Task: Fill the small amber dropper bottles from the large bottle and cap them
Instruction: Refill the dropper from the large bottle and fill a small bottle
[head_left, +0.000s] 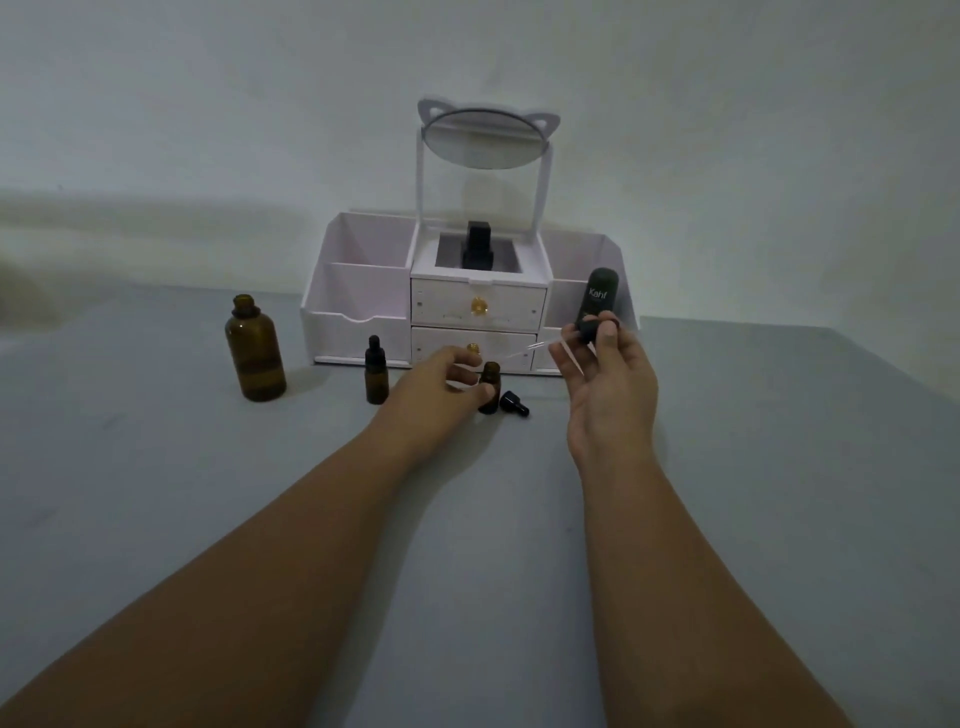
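Grey tabletop (156, 519) fills the near ground, and two bare forearms reach out across it from the near edge. Left hand (441, 382) is out ahead now, thumb and fingers curled round an open small amber dropper bottle (489, 387) that stands upright on the table, no cap on its mouth. Just right of that bottle, touching or nearly so, a black dropper cap (514, 404) lies on its side. Right hand (608, 379) is raised off the table, palm turned up toward the camera, fingertips pinching the black bulb of a dropper (589, 332); its clear glass pipette points left, the tip hanging just above and to the right of the open bottle's mouth. A thin pale stick-like thing slants down across the right palm, and what it is I cannot tell.

Further left, a second small amber dropper bottle (376, 371) stands capped and upright. Left again, well apart from the hands, the large amber bottle (254, 348) stands open, liquid showing in its lower part.

At the far side sits a white cosmetic organizer (363, 291) with two little drawers and gold knobs. A dark green Kahf bottle (597, 296) stands just behind the right hand. A black bottle (478, 244) sits in the organizer's centre compartment, and a round cat-eared mirror (485, 137) tops it off against the pale wall.
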